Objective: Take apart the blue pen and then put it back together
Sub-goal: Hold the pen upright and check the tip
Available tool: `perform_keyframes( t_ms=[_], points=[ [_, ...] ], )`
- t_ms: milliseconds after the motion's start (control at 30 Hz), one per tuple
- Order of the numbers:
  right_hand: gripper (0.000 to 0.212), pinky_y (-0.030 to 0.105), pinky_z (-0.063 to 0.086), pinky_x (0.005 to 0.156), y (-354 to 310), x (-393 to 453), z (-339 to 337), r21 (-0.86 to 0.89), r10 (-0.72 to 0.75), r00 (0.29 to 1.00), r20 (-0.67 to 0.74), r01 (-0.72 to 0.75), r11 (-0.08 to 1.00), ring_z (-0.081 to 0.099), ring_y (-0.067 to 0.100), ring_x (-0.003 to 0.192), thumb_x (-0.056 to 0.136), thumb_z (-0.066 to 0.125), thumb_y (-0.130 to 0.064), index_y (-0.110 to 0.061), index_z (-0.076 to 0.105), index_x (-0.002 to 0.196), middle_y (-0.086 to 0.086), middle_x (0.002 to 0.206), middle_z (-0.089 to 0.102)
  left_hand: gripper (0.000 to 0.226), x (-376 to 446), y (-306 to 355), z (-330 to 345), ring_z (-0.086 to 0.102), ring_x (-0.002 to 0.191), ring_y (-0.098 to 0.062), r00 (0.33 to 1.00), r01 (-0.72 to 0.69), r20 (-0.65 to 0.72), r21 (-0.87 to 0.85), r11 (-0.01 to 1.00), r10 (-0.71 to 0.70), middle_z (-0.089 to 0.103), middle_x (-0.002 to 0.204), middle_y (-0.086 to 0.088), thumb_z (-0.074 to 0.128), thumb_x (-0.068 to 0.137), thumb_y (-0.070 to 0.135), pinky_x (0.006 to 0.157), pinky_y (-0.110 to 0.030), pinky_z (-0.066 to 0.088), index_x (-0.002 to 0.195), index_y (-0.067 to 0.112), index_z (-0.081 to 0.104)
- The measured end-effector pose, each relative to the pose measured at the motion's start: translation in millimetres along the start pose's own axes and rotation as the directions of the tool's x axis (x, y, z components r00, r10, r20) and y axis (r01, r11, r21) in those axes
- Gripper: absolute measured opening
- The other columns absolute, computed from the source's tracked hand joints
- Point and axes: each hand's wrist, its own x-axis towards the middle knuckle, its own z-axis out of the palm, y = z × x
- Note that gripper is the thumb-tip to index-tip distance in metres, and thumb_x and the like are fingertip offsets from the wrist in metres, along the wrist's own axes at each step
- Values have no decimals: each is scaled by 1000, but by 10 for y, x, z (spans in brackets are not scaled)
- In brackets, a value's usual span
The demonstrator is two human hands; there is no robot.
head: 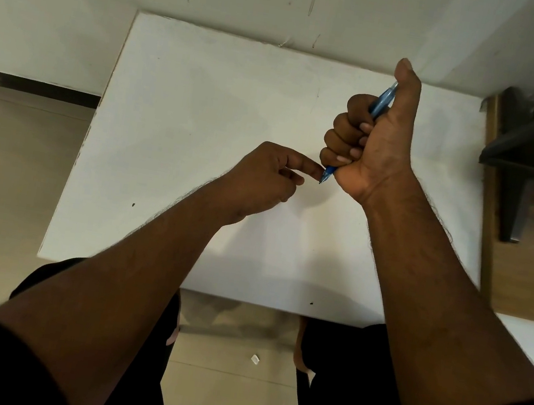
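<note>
- Right hand (368,141) was fisted tight round the blue pen (382,102), thumb sticking up, raised over the white table (206,89).
- Left hand (263,174), fingers curled, had its index fingertip at the pen's tip. Couldn't tell if it was actually pinching.

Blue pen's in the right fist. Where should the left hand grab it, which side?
Probably the short tip end of the blue pen poking out under the right hand, pinched from the left by the left hand. The fist hides the barrel; the thumb crowds the top.
</note>
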Motion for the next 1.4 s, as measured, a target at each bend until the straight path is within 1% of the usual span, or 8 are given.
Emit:
perform_keyframes(
  t_ms=[133,300,433,633,767,967,1233,1400],
  points=[
    [62,25,8,48,-3,2,11,-30,-2,1000,10,2,1000,6,14,42,92,28,-61,-15,15,52,0,44,11,54,-6,9,0,62,100,-15,1000,-4,6,7,1000,4,71,108,-9,46,74,-16,73,-36,50,96,26,73],
    [65,24,10,47,2,-1,7,-10,3,1000,2,-3,1000,7,14,41,90,28,-66,-15,18,50,-1,40,14,53,-11,17,-1,62,101,-16,1000,1,5,4,1000,-1,70,108,-13,45,75,-16,72,-34,49,98,23,73],
    [62,24,10,47,4,1,9,-15,-11,1000,2,11,1000,6,14,41,92,28,-61,-15,18,50,-1,40,14,54,-12,18,0,62,102,-17,1000,-8,7,5,1000,8,71,108,-11,45,75,-16,73,-36,50,98,24,72],
    [63,22,11,46,4,-4,5,8,-14,1000,-18,14,1000,8,13,40,91,28,-64,-15,15,54,-1,41,14,55,-14,11,-9,62,99,-14,1000,-9,5,0,1000,9,71,106,-10,45,74,-16,71,-34,49,96,27,72],
    [64,21,12,46,-6,2,4,16,-14,1000,-13,15,1000,9,13,38,92,28,-61,-15,20,48,-2,38,16,55,-15,23,-4,62,98,-13,1000,-4,4,1,1000,4,71,105,-9,46,74,-15,72,-34,49,96,27,72],
    [65,21,13,46,-4,-3,7,20,-21,1000,-23,21,1000,9,13,39,90,27,-65,-15,19,50,-1,39,17,56,-12,27,-4,63,103,-16,1000,-1,-3,0,1000,1,71,105,-8,46,74,-15,72,-36,49,94,30,72],
    [65,22,12,46,-5,-3,8,12,-24,1000,-11,24,1000,9,13,38,91,27,-62,-15,21,47,-1,38,17,54,0,26,-3,62,102,-16,1000,-6,6,11,1000,6,71,104,-10,46,75,-15,72,-35,50,99,26,72],
    [64,24,10,47,-9,5,-2,12,-26,1000,2,26,1000,9,13,39,92,27,-59,-14,22,47,-1,37,17,54,3,27,0,62,102,-16,1000,-3,9,24,1000,3,70,103,-5,46,75,-15,73,-34,51,102,24,72]
  ],
)
